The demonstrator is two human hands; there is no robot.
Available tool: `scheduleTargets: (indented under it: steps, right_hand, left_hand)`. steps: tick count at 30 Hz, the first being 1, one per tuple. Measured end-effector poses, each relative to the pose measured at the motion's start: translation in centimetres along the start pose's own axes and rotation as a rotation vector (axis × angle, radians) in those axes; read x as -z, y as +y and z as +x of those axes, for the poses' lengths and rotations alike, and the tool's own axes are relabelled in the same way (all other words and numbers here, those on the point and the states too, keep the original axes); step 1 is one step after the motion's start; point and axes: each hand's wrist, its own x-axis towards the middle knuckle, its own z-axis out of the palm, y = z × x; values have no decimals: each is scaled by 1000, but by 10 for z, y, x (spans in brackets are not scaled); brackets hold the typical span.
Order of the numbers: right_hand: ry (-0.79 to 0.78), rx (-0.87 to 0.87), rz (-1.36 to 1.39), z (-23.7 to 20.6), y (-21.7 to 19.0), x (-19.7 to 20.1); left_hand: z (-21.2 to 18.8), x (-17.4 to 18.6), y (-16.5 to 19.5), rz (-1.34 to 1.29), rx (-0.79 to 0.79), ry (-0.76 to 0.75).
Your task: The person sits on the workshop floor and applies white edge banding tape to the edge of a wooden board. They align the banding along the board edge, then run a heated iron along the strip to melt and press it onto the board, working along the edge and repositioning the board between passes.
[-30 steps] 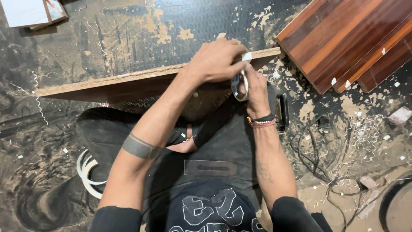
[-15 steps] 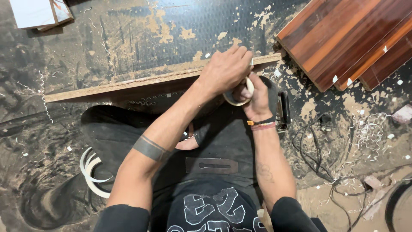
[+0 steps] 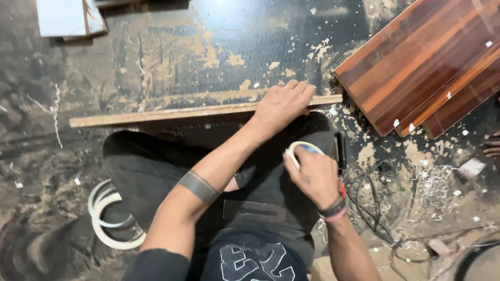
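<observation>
The person sits on a dusty floor point(image 3: 156, 57), legs in dark trousers, with a long thin board point(image 3: 172, 112) standing on edge across the lap, running from about nine o'clock to three o'clock in the view.

The left hand point(image 3: 281, 106) lies palm down on the board's top edge near its three o'clock end, fingers point(image 3: 299, 88) stretched flat and close together, pressing on the wood rather than gripping anything. A dark band circles that forearm.

The right hand point(image 3: 312, 174) is curled around a roll of pale tape point(image 3: 302, 148), held just toward six o'clock of the left hand and close to the board's face. Fingers and thumb are closed on the roll, so only its upper arc shows. A dark wristband and a red one sit on that wrist.

Just at three o'clock of the roll lies a slim black tool point(image 3: 341, 150), its kind too unclear to tell. A stack of glossy striped brown panels point(image 3: 422, 67) sits at about two o'clock, one corner almost meeting the board's end. A coil of white strip point(image 3: 109, 221) lies on the floor at about eight o'clock, beside the person's knee. Thin dark wires point(image 3: 380, 208) tangle at four o'clock among pale shavings point(image 3: 432, 187). White sheets point(image 3: 67, 15) rest at eleven o'clock.
</observation>
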Motion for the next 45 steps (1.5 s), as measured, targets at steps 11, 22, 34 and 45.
scheduleTargets:
  steps: [11, 22, 34, 45]
  right_hand:
    - [72, 145, -92, -30, -29, 39]
    - [68, 615, -234, 89, -101, -35]
    - [65, 697, -108, 94, -83, -60]
    - [108, 635, 205, 60, -131, -28]
  left_hand:
    - [-126, 64, 7, 61, 1, 244]
    - [-415, 153, -21, 108, 953, 783]
    - [-563, 117, -33, 532, 1190, -104]
    - [-508, 151, -41, 188, 1348, 633]
